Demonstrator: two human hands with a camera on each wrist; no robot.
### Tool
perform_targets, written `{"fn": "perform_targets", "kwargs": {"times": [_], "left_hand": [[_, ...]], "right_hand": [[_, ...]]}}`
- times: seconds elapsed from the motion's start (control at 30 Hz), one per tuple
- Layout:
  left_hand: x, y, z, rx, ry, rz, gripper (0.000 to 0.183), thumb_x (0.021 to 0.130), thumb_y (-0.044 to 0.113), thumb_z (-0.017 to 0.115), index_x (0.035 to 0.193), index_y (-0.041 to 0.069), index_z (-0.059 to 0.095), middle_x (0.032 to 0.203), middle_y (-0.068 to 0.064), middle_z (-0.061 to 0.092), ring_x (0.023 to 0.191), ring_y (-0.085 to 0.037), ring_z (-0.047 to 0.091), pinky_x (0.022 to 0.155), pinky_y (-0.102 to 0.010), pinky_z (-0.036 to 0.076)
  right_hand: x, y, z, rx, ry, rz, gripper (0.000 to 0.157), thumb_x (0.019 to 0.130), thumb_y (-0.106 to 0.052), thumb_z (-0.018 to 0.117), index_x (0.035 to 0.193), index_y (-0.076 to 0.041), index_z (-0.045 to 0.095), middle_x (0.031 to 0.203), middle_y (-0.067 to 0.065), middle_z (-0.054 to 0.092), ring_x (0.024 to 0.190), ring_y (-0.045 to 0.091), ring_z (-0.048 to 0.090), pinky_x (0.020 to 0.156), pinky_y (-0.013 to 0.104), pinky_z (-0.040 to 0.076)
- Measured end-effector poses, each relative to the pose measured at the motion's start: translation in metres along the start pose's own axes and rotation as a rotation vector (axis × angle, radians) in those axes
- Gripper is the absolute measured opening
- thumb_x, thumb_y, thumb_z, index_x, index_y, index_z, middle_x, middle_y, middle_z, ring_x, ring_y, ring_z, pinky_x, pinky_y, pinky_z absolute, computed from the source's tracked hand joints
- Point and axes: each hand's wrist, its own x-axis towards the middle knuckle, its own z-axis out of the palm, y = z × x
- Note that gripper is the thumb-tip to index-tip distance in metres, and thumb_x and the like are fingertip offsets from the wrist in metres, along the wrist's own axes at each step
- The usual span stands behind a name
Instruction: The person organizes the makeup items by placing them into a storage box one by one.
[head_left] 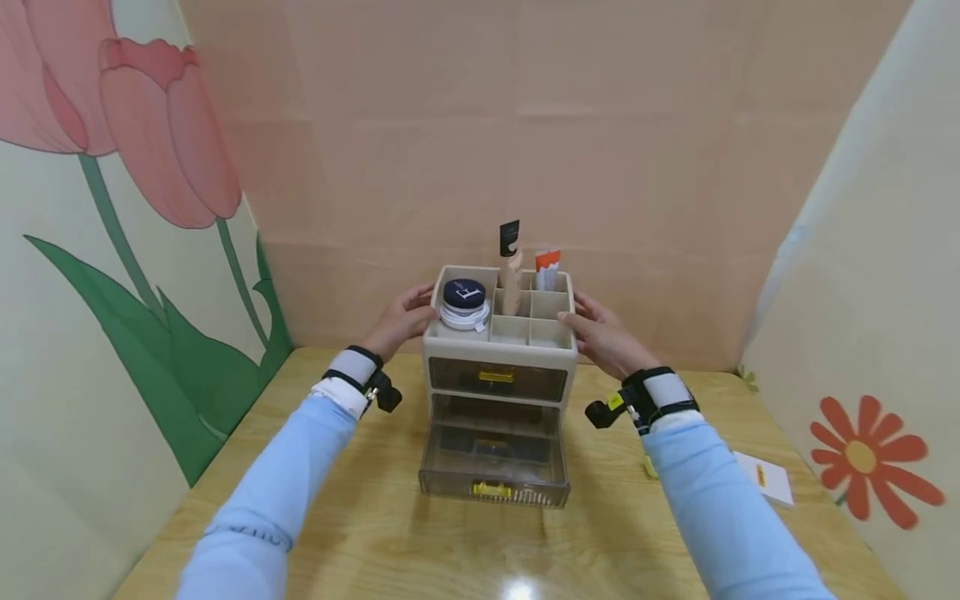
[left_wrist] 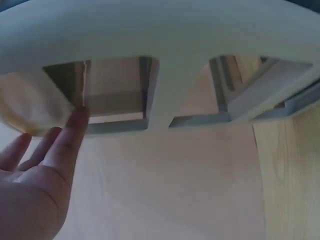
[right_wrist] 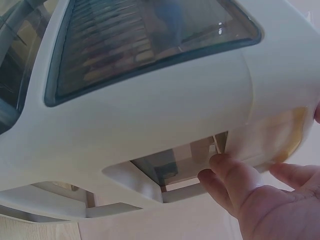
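Note:
A cream makeup organizer (head_left: 501, 353) stands centrally in the head view, gripped between both hands. My left hand (head_left: 403, 322) holds its left side near the top. On the opposite side, my right hand (head_left: 603, 335) has its thumb over the upper rim and its fingers along the wall. The wrist views show fingertips at openings in the side frame. The smoky upper drawer (head_left: 457, 377) is closed; the lower drawer (head_left: 450, 485) is pulled out. On top sit a dark-lidded cushion compact (head_left: 465, 293), a beige tube (head_left: 512, 283) and an orange-and-white tube (head_left: 548, 268).
The wooden table (head_left: 345, 517) runs under the organizer. To the right lie a white card-like box (head_left: 765, 478) and a small yellow item (head_left: 650, 467), partly hidden by the right arm. A peach backdrop (head_left: 375, 183) closes the rear, with painted panels at both sides.

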Motion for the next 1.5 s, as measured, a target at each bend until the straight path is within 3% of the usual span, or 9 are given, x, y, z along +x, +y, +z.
{"fn": "perform_targets", "kwargs": {"times": [0.17, 0.43, 0.7, 1.0, 1.3, 1.5], "left_hand": [[0.002, -0.005, 0.001, -0.024, 0.041, -0.010, 0.060, 0.089, 0.002, 0.052, 0.148, 0.004, 0.038, 0.145, -0.020, 0.043, 0.128, -0.029, 0.044, 0.101, -0.042, 0.042], [-0.002, -0.007, 0.008, -0.030, 0.075, -0.001, 0.050, 0.093, 0.006, 0.054, 0.142, 0.000, 0.047, 0.140, -0.017, 0.049, 0.121, -0.024, 0.050, 0.097, -0.036, 0.045], [-0.001, -0.008, 0.014, -0.003, 0.029, -0.009, 0.050, 0.095, 0.010, 0.055, 0.143, 0.000, 0.045, 0.142, -0.017, 0.047, 0.124, -0.026, 0.048, 0.099, -0.037, 0.044], [0.001, -0.007, 0.010, -0.004, -0.011, -0.014, 0.052, 0.095, 0.010, 0.055, 0.145, 0.002, 0.043, 0.145, -0.015, 0.045, 0.127, -0.027, 0.046, 0.100, -0.038, 0.043], [-0.005, -0.006, 0.006, -0.012, -0.026, -0.003, 0.052, 0.096, 0.008, 0.053, 0.146, 0.000, 0.040, 0.146, -0.017, 0.043, 0.126, -0.029, 0.047, 0.097, -0.034, 0.046], [-0.008, -0.005, 0.004, -0.010, -0.020, -0.013, 0.052, 0.097, 0.011, 0.053, 0.147, 0.002, 0.040, 0.147, -0.016, 0.042, 0.128, -0.028, 0.045, 0.100, -0.036, 0.043]], "right_hand": [[0.000, -0.001, 0.003, -0.011, 0.003, 0.001, 0.068, 0.103, -0.027, 0.048, 0.157, -0.030, 0.006, 0.161, 0.009, 0.010, 0.138, 0.040, 0.028, 0.104, 0.057, 0.033], [-0.003, -0.007, -0.002, -0.015, 0.003, -0.004, 0.065, 0.104, -0.024, 0.045, 0.157, -0.031, 0.008, 0.160, 0.012, 0.011, 0.137, 0.040, 0.028, 0.103, 0.057, 0.035], [-0.012, -0.006, -0.009, -0.005, 0.001, 0.004, 0.066, 0.105, -0.021, 0.044, 0.157, -0.030, 0.006, 0.161, 0.012, 0.011, 0.137, 0.038, 0.029, 0.104, 0.054, 0.034], [-0.014, -0.013, -0.012, -0.018, -0.006, 0.006, 0.069, 0.103, -0.026, 0.049, 0.158, -0.026, 0.007, 0.159, 0.015, 0.014, 0.138, 0.037, 0.029, 0.107, 0.052, 0.032], [-0.034, -0.020, -0.028, -0.186, 0.015, 0.032, 0.082, 0.100, -0.033, 0.054, 0.157, -0.012, -0.001, 0.158, 0.022, 0.012, 0.140, 0.036, 0.028, 0.109, 0.048, 0.029], [-0.052, -0.010, -0.057, -0.380, -0.025, 0.016, 0.081, 0.095, -0.040, 0.060, 0.156, -0.009, 0.015, 0.154, 0.022, 0.026, 0.134, 0.037, 0.037, 0.104, 0.048, 0.037]]}}
